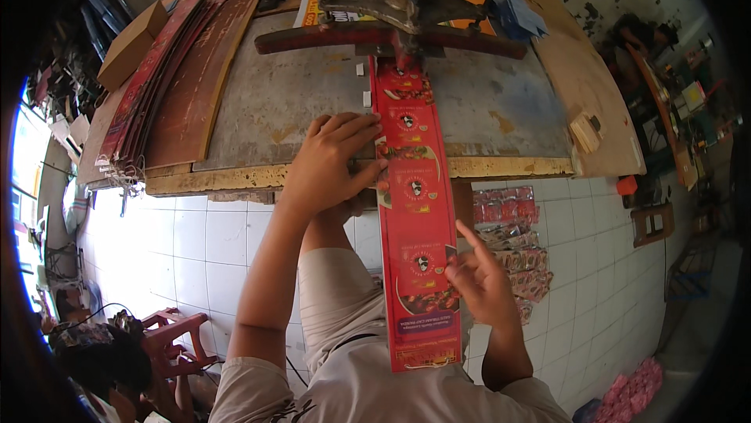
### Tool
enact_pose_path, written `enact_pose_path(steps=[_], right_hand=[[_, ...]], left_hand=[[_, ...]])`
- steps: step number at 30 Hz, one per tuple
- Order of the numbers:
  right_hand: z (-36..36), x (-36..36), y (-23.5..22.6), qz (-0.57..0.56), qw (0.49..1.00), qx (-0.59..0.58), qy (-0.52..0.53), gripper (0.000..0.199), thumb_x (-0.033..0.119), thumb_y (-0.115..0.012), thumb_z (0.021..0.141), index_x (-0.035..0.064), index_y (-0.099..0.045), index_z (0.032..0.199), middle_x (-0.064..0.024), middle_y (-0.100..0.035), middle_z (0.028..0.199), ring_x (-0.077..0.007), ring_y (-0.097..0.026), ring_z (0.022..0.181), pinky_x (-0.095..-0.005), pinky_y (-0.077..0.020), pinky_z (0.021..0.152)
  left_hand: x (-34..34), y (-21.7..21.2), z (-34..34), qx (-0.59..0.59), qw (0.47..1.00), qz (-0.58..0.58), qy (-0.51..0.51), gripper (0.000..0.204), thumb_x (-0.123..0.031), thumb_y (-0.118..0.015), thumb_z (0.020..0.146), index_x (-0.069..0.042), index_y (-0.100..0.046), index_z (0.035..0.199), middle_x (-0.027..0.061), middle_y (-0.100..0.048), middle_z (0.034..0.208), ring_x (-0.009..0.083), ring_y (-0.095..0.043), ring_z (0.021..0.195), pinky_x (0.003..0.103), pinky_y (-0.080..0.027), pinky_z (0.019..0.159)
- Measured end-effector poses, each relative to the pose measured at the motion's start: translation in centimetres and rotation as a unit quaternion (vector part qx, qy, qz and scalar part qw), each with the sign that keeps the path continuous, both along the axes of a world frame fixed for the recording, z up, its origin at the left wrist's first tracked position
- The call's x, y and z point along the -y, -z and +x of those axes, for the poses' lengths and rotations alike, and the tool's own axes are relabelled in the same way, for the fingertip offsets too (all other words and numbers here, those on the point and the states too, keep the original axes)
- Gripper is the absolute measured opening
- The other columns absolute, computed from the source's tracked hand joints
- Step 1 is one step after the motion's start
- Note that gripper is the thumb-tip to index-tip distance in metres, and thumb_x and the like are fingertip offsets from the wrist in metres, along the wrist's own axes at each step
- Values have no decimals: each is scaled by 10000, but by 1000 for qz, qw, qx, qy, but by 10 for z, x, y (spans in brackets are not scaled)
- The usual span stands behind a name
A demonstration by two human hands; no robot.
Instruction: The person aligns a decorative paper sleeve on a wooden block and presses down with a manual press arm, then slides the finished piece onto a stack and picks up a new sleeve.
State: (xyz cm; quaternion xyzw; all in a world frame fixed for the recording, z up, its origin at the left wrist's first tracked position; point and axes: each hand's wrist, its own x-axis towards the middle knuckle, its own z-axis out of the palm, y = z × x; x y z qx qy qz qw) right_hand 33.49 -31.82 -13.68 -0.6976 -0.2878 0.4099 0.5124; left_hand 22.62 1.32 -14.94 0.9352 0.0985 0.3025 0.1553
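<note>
Leaning at far left on the worktop (258, 110): brown box (131, 43), then a fanned stack of dark red boards (160, 79), long edges running away from the viewer. Worktop front edge is a yellowed wooden strip, curved by the lens; white tiled floor (203, 243) below it.

Left hand (332, 161) rests palm-down at the front edge, fingers spread and flat, fingertips touching the left edge of the red strip (415, 212). Not clamped on it.

Red strip: long, narrow, printed card with repeated round white-and-black marks and fruit-coloured patches. Runs from under the metal press (407, 8) at the worktop's far side, across the front edge, and overhangs toward the person's lap.

Right hand (479, 282) is at the strip's lower right edge, fingers apart, thumb side against the card; whether it grips, cannot tell.

Right of the strip, on the floor: pile of red packets (512, 239). Bare grey worktop lies either side of the strip. Far right: brown board (587, 79), small wooden block (584, 132).
</note>
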Motion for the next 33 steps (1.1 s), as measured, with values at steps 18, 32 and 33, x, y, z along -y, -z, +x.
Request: enact_pose_path(steps=[18, 32, 33], right_hand=[[129, -143, 29, 68, 808, 581, -70, 499, 385, -705, 1095, 122, -697, 1519, -59, -631, 1625, -295, -494, 1573, -522, -357, 1291], [129, -143, 24, 61, 807, 582, -76, 533, 410, -719, 1085, 127, -687, 1535, -49, -620, 1640, -294, -483, 1585, -530, -352, 1297], [129, -143, 24, 60, 807, 583, -77, 537, 413, -720, 1084, 128, -684, 1538, -49, -618, 1642, -295, -482, 1587, -531, -352, 1298]], left_hand=[[-4, 6, 1, 15, 1000, -8, -8, 574, -333, -860, 901, -28, -753, 1375, 103, -710, 1509, 337, -622, 1420, 500, -452, 1204], [-4, 6, 2, 13, 1000, -6, -10, 601, -325, -861, 894, -24, -741, 1400, 116, -718, 1496, 338, -627, 1412, 496, -451, 1210], [-4, 6, 2, 12, 1000, -7, -11, 602, -325, -862, 893, -24, -741, 1401, 115, -717, 1497, 337, -626, 1412, 496, -451, 1210]])
